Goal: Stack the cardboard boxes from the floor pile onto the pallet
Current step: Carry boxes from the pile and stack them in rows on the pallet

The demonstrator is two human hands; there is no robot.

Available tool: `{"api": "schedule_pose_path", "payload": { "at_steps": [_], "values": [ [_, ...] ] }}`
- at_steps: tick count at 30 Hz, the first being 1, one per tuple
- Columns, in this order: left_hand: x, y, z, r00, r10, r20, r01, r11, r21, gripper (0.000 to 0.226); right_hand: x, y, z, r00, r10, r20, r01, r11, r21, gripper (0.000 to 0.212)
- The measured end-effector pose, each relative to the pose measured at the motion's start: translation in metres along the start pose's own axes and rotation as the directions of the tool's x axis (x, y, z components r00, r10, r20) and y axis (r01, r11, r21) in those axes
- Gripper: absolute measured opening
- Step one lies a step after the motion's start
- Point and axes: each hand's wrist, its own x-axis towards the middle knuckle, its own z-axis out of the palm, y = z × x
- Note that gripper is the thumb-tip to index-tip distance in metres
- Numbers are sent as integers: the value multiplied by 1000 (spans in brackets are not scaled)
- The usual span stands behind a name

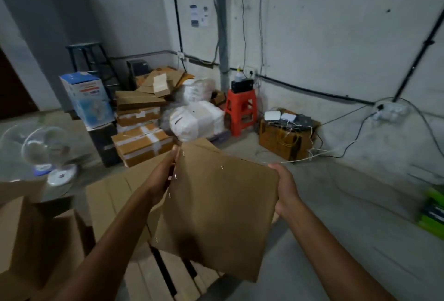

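Note:
A plain brown cardboard box (216, 209) is in the air in front of me, tilted, above the wooden pallet (156, 274). My left hand (163, 175) grips its left edge and my right hand (284, 187) grips its right corner. Two more cardboard boxes (36, 240) stand at the lower left, and a flat one (113, 195) lies just behind the pallet. The floor pile (141, 118) of taped cardboard boxes and white wrapped bundles sits against the back wall.
A small desk fan (45, 154) stands on the floor at left. A blue-and-white carton (86, 99) rests beside the pile. A red plastic stool (241, 111), a box with routers (286, 137) and loose cables lie at right. Green items (432, 211) sit at far right.

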Motion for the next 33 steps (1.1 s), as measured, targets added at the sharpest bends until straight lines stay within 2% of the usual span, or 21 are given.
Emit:
{"api": "schedule_pose_path", "payload": {
  "at_steps": [2, 3, 5, 9, 11, 14, 15, 17, 20, 22, 24, 25, 27, 30, 33],
  "values": [
    [48, -17, 19, 992, -130, -5, 129, 985, -116, 77, 33, -10, -17, 998, -65, -6, 65, 995, -79, 48],
    [71, -26, 29, 982, -188, 7, 186, 970, -157, 76, 48, -16, -24, 995, -103, -8, 101, 987, -126, 47],
    [110, -38, 52, 955, -283, 90, 297, 925, -238, 59, 82, -27, -38, 989, -145, 11, 144, 969, -202, 46],
    [183, -56, 103, 912, -366, 187, 411, 821, -396, 45, 156, -48, -62, 987, -157, 34, 160, 935, -316, 35],
    [217, -57, 129, 900, -382, 212, 437, 786, -437, 46, 191, -57, -75, 987, -153, -47, 127, 929, -347, 30],
    [261, -57, 164, 864, -454, 218, 503, 754, -423, 43, 247, -65, -99, 989, -35, -144, -17, 939, -343, 61],
    [275, -59, 174, 856, -474, 207, 515, 750, -415, 40, 263, -67, -106, 988, 43, -150, -92, 938, -336, 62],
    [297, -62, 191, 842, -503, 196, 537, 748, -389, 39, 291, -72, -115, 977, 162, -138, -198, 928, -316, 45],
    [332, -66, 211, 840, -515, 172, 538, 746, -393, 44, 341, -81, -132, 965, 236, -119, -262, 908, -328, 36],
    [356, -67, 226, 839, -524, 149, 534, 737, -415, 50, 374, -89, -138, 961, 261, -95, -277, 896, -347, 42],
    [380, -67, 244, 850, -515, 111, 505, 735, -453, 44, 414, -92, -151, 954, 281, -99, -297, 867, -401, 50],
    [392, -67, 253, 857, -507, 92, 486, 734, -475, 41, 433, -96, -157, 953, 294, -71, -297, 862, -410, 46],
    [415, -63, 274, 868, -494, 48, 448, 739, -504, 40, 473, -105, -170, 926, 377, -25, -352, 836, -421, 43],
    [447, -60, 308, 877, -479, -46, 384, 755, -532, 39, 525, -132, -186, 861, 505, -62, -462, 726, -509, 49],
    [477, -55, 340, 869, -480, -120, 330, 742, -584, 45, 575, -162, -200, 829, 559, 0, -486, 722, -493, 53]
  ]
}}
